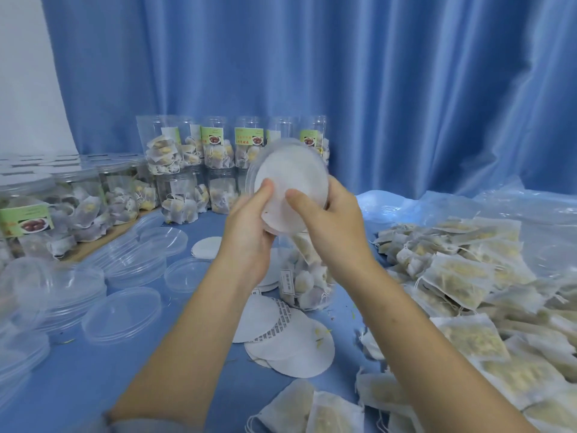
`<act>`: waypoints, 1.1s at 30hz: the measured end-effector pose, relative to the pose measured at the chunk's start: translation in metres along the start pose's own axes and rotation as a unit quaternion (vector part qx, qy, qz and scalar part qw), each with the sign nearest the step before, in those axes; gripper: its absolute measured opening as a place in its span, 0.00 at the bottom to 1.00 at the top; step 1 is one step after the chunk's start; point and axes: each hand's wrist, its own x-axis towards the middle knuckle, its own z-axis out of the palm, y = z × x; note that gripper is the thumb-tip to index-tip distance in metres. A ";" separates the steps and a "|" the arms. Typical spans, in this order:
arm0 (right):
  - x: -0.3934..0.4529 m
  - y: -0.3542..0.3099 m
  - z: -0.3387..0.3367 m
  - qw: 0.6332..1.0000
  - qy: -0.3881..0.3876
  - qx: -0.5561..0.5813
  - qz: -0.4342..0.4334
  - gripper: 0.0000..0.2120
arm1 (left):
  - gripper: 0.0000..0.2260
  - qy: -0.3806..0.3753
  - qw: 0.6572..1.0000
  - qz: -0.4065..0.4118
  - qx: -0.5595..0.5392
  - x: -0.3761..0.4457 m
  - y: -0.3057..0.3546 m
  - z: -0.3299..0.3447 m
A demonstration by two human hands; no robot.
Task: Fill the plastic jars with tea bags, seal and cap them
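Two hands hold one filled jar [304,270] above the blue table [78,370], at the centre of the scene. We grip its upper end with our left hand [249,235], whose fingers curl around the far left side of the rim while the thumb [263,190] presses flat on the white seal disc [290,189] that covers the mouth. Our right hand [331,226] wraps the right side of the same end, and its thumb [299,198] also presses on the disc, just beside the left thumb. The remaining right fingers lie behind the jar and we cannot tell how they sit.

The jar is tilted: its long axis runs from the sealed mouth, which points up and toward us, down to the base, which points down and away near the table surface. Tea bags show through its clear wall.

Going left to right: capped jars [78,201] stand at far left, and clear lids [125,317] lie spread at near left. Stacked filled jars [218,160] stand at the far centre before a blue curtain [374,73]. Loose seal discs [296,351] lie at near centre beneath our forearms. Loose tea bags [468,276] are heaped at right.
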 end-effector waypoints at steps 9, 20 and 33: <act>0.021 0.021 -0.050 0.925 0.012 -0.344 -0.163 0.27 | 0.53 -0.035 0.952 0.024 0.303 0.006 -0.058 -0.012; 0.029 0.038 -0.059 0.892 -0.142 -0.409 -0.133 0.24 | 0.39 -0.003 0.947 0.041 0.320 0.000 -0.101 -0.030; 0.020 0.020 -0.051 0.876 -0.202 -0.437 -0.044 0.22 | 0.45 0.004 0.928 0.062 0.367 -0.010 -0.102 -0.031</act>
